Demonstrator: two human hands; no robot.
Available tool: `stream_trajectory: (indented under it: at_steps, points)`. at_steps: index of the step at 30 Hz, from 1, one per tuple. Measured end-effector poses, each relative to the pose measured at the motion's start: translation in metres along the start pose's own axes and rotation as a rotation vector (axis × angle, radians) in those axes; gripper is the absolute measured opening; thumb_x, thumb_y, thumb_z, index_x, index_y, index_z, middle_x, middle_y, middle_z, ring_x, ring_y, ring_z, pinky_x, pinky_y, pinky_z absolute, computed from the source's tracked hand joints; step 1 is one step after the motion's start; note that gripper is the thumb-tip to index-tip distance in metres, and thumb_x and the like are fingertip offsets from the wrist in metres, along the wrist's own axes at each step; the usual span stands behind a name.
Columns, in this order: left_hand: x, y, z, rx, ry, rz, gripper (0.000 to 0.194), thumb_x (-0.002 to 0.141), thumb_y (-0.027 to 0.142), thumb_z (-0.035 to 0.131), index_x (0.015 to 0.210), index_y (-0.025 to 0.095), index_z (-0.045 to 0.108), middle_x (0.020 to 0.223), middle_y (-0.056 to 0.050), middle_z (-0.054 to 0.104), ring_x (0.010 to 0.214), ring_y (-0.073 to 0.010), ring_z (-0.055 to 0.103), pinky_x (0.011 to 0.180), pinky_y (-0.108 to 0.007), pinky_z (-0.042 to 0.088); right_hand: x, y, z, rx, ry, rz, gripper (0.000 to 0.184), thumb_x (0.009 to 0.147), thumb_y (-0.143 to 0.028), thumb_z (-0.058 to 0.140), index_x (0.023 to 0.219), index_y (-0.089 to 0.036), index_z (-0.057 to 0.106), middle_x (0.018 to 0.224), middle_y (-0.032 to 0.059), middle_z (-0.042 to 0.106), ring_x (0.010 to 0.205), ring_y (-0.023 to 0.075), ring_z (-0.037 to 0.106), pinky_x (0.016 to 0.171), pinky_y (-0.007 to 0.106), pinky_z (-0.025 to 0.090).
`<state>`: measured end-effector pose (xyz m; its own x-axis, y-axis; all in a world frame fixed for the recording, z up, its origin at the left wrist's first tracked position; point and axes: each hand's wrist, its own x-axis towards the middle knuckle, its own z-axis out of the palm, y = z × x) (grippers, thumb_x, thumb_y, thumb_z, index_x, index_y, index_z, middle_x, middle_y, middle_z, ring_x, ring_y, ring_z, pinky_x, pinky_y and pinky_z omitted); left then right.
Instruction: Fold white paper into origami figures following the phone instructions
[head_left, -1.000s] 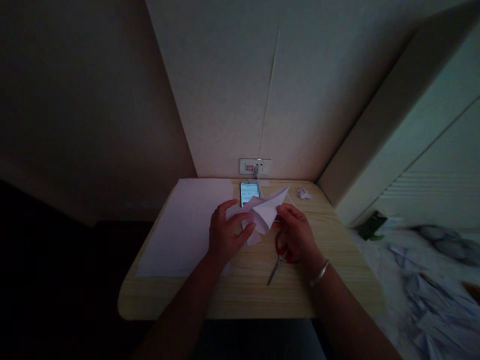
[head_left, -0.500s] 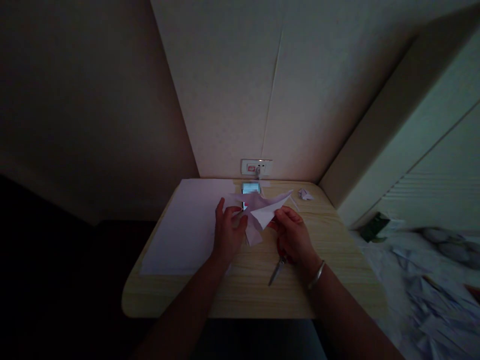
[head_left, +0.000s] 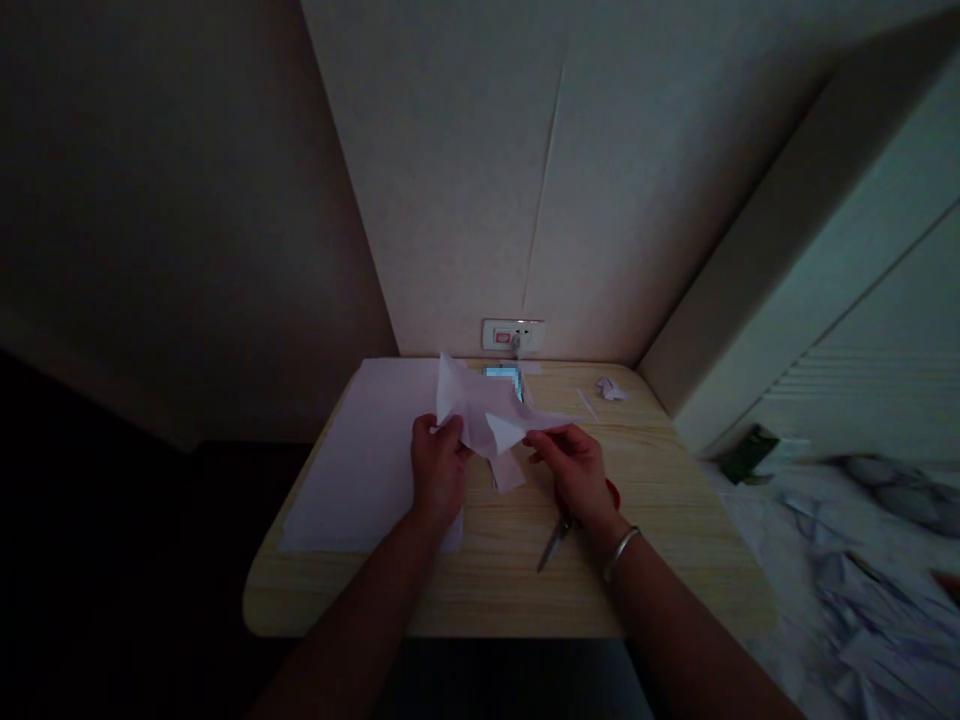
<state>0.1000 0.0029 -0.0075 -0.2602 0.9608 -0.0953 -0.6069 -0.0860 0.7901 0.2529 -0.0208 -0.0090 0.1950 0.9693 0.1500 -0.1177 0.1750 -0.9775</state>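
A creased white paper sheet (head_left: 480,415) hangs above a small wooden table (head_left: 660,560), held between both hands. My left hand (head_left: 436,470) pinches its left edge with closed fingers. On the paper's right side, my right hand (head_left: 574,470), with a metal bangle on its wrist, grips a folded flap. A small paper offcut (head_left: 510,472) lies on the table under the sheet. Red-handled scissors (head_left: 559,530) lie just below my right hand, partly hidden by it.
A large white sheet (head_left: 360,460) covers the table's left half. A lit phone (head_left: 504,376) rests at the back under a wall socket (head_left: 511,333). A crumpled paper bit (head_left: 609,388) lies back right. Paper scraps (head_left: 870,610) litter a bed on the right.
The paper has been turned and unfolded, its left part now standing up. My left hand went from flat beside it to pinching its edge; my right hand shifted slightly left.
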Motion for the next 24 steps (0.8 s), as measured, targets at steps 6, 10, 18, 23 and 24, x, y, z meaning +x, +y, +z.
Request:
stream_trajectory:
  at_steps: [6,10,18,23,24]
  points:
    - [0.0,0.004,0.0,-0.009,0.024,0.014,0.028,0.07,0.032,0.067,0.076,0.021,0.043,0.067,0.008,0.056,0.059,-0.0071,0.058,0.059,-0.02,0.046,-0.003,0.002,0.0,-0.075,-0.053,-0.028,0.012,0.071,-0.034,0.071,0.075,-0.023,0.069,0.076,0.0016,0.065,0.065,0.0149,0.058,0.058,0.028,0.049]
    - [-0.003,0.006,0.003,0.041,-0.003,0.037,0.029,0.072,0.041,0.065,0.066,0.018,0.048,0.059,0.007,0.052,0.052,-0.0056,0.052,0.054,-0.018,0.043,-0.002,0.007,-0.002,-0.095,-0.115,-0.1,0.01,0.073,-0.034,0.069,0.074,-0.024,0.068,0.079,0.0012,0.063,0.066,0.0145,0.056,0.058,0.026,0.048]
    - [-0.006,-0.002,0.0,0.185,-0.258,0.083,0.046,0.067,0.031,0.073,0.112,0.024,0.062,0.1,-0.002,0.066,0.086,-0.0137,0.062,0.076,-0.024,0.049,0.0,0.016,-0.005,-0.161,-0.07,-0.039,0.016,0.073,-0.036,0.069,0.082,-0.023,0.068,0.078,0.0024,0.064,0.066,0.0165,0.058,0.058,0.028,0.048]
    - [-0.007,-0.005,0.0,0.251,-0.31,0.097,0.07,0.074,0.038,0.067,0.136,0.027,0.037,0.126,-0.008,0.057,0.105,-0.02,0.059,0.085,-0.029,0.05,-0.001,0.012,-0.003,-0.226,-0.126,-0.128,0.012,0.074,-0.035,0.067,0.078,-0.023,0.068,0.077,0.001,0.06,0.065,0.0146,0.056,0.056,0.025,0.046]
    - [-0.007,-0.005,0.0,0.254,-0.321,0.115,0.074,0.075,0.039,0.067,0.139,0.028,0.031,0.129,-0.009,0.054,0.108,-0.0201,0.058,0.087,-0.03,0.05,-0.001,0.011,-0.002,-0.229,-0.126,-0.144,0.011,0.074,-0.034,0.067,0.077,-0.023,0.068,0.077,0.0009,0.06,0.065,0.0145,0.056,0.056,0.025,0.046]
